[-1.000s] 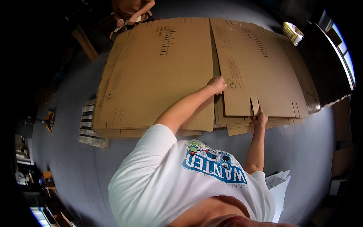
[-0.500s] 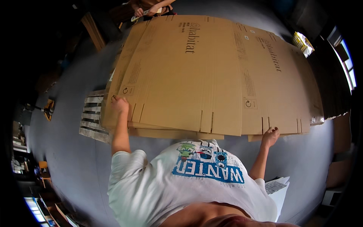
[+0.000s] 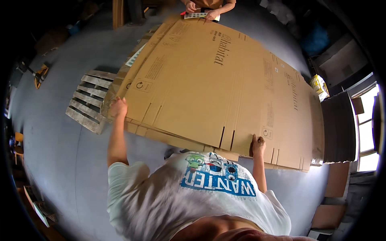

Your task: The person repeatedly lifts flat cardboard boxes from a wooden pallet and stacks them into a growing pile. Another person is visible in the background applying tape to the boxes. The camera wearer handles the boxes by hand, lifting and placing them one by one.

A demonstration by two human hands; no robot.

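Large flat printed cardboard sheets (image 3: 193,88) lie in a stack in front of me, their edges slightly fanned. My left hand (image 3: 118,107) is closed on the near left corner of the cardboard. Farther right, my right hand (image 3: 258,145) grips the near edge of the upper cardboard sheet, fingers curled and knuckles up. Between my hands, lower sheets (image 3: 173,137) stick out beneath the top one. How many sheets each hand has hold of, I cannot tell.
Across the stack a co-worker's hands (image 3: 211,15) hold a sheet of labels (image 3: 195,15). Another label sheet (image 3: 135,56) lies by the stack's left edge. A wooden pallet (image 3: 85,107) and a yellow pallet jack (image 3: 40,76) are to the left. A dark stack (image 3: 339,128) stands right.
My right hand has moved left along the near edge and onto the upper cardboard sheet. My left hand stays at the left corner. The view has turned, so the stack appears tilted.
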